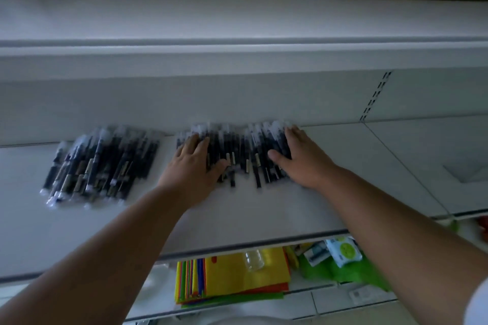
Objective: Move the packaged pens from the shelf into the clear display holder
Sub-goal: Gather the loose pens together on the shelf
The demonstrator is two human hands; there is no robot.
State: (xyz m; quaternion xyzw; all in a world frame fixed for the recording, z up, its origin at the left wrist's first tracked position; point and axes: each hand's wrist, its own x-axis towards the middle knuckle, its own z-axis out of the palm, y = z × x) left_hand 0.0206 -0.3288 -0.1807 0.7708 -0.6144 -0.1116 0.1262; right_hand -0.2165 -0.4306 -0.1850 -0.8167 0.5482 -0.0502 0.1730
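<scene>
White shelf carries a row of packaged pens, with the left hand flat on its left end and the right hand flat on its right end, fingers straight, and another pile lying apart, left of the left hand.

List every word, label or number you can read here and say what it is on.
None can be read.
Packaged pens: print on the wrappers is blurred.
White packet with a green circle on the lower shelf: print too small.
White tag on the lower shelf edge: too blurred.
</scene>
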